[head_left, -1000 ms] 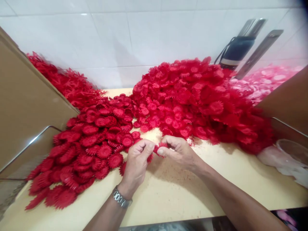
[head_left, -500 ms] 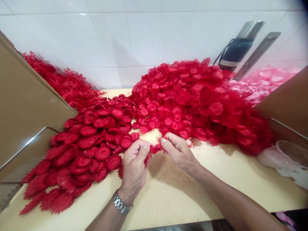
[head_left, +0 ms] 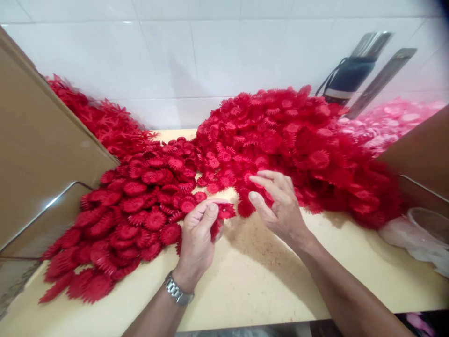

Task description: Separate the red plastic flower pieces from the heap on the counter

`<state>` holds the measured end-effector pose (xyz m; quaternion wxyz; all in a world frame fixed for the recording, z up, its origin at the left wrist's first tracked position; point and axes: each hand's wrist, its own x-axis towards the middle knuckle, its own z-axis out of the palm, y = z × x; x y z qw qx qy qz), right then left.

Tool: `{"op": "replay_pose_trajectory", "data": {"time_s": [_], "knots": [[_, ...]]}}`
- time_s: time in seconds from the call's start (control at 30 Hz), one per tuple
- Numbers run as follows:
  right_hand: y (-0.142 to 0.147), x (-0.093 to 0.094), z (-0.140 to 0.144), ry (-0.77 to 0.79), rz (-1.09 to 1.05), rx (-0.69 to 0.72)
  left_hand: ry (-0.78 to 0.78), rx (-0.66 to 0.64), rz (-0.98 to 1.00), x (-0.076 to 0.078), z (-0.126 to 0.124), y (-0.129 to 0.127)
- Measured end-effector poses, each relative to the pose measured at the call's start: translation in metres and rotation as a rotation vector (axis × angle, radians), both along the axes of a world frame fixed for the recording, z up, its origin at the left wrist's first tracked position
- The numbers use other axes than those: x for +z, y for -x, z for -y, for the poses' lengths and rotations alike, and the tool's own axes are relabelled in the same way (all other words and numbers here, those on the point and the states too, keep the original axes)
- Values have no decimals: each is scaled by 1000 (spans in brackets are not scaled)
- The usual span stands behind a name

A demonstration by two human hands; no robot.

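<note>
My left hand (head_left: pixel 199 229), with a metal watch at the wrist, pinches a red fringed flower piece (head_left: pixel 226 211) between thumb and fingers. More red fringe shows under its curled fingers. At the front of the large heap of red flower pieces (head_left: pixel 266 135), my right hand (head_left: pixel 278 206) has its thumb and fingers apart with nothing in them. A second pile of round red fringed pieces (head_left: pixel 140 210) spreads to the left of my left hand.
Cardboard panels (head_left: pixel 45 121) stand left and right. Spiky red pieces (head_left: pixel 112 126) lie back left, pink ones (head_left: pixel 393 117) back right. A dark blue bottle (head_left: pixel 351 70) and a metal strip (head_left: pixel 382 84) lean near the tiled wall. A clear plastic bag (head_left: pixel 414 238) lies at right.
My right hand has let go of the red piece and moved right, its fingers opening. My left hand still pinches the piece. The view has shifted slightly.
</note>
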<state>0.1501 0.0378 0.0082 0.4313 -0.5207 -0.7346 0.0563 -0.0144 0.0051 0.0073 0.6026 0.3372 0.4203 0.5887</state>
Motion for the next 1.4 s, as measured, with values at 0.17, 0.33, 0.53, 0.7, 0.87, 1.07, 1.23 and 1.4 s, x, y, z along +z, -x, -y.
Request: {"op": "replay_pose_trajectory", "data": {"time_s": [0.17, 0.33, 0.53, 0.7, 0.87, 1.07, 1.23, 1.4], "knots": [[19, 1, 11, 544, -475, 474, -6, -29, -96, -4, 2, -1], [21, -7, 10, 624, -645, 510, -16, -90, -106, -6, 3, -2], [22, -4, 13, 504, -428, 384, 48, -99, -49, -2, 2, -3], [21, -7, 12, 478, -377, 378, -16, -60, -149, -2, 3, -2], [21, -7, 13, 546, -350, 434, -107, -58, -344, -5, 2, -1], [9, 2, 9, 403, -320, 369, 15, 129, -21, 1, -8, 5], [-14, 2, -8, 33, -10, 3, 107, 42, -112, 8, -13, 1], [-20, -4, -16, -107, 79, -103, 88, -31, -190, 15, -19, -7]]}}
